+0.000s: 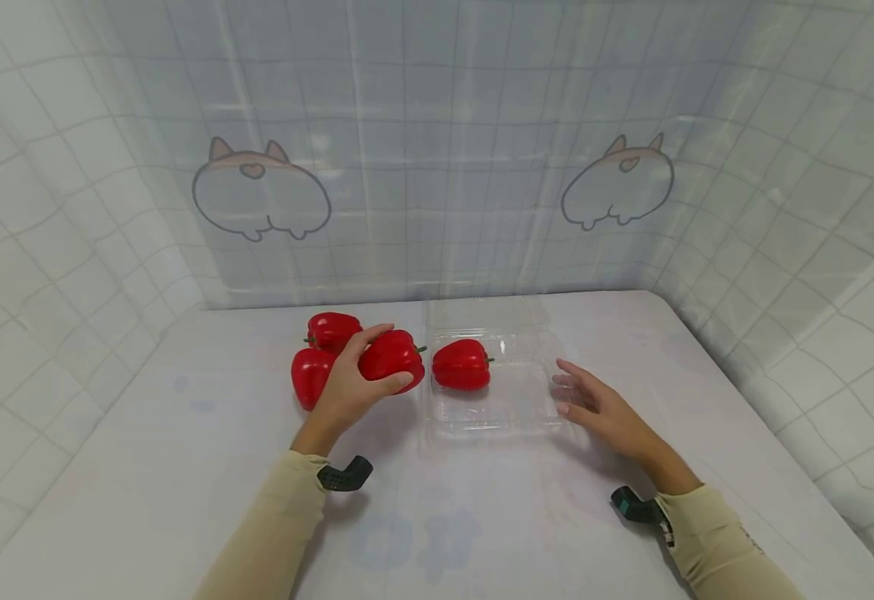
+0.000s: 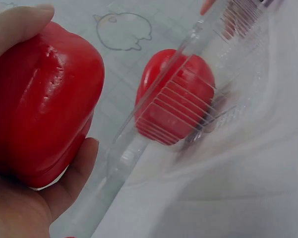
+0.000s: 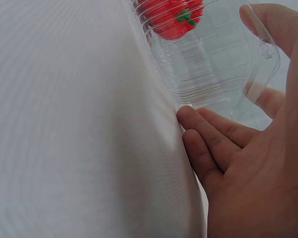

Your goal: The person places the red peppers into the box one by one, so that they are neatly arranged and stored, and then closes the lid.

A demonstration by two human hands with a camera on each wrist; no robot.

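My left hand (image 1: 347,390) grips a glossy red bell pepper (image 1: 393,360), its green stem pointing right, just left of a clear plastic clamshell box (image 1: 522,393). In the left wrist view, thumb and fingers curve round this pepper (image 2: 44,104). Another red bell pepper (image 1: 461,365) lies on its side in the left part of the box. At the box's right side is my right hand (image 1: 612,421), fingers loosely extended. The right wrist view shows its fingertips (image 3: 192,118) low beside the box wall; whether they press on it I cannot tell.
Two more red bell peppers, one at the back (image 1: 334,330) and one nearer (image 1: 309,377), lie left of my left hand, partly hidden by it. The box's clear lid (image 1: 487,314) is folded back. A pale cloth covers the table (image 1: 437,500); gridded curtains (image 1: 437,167) enclose it.
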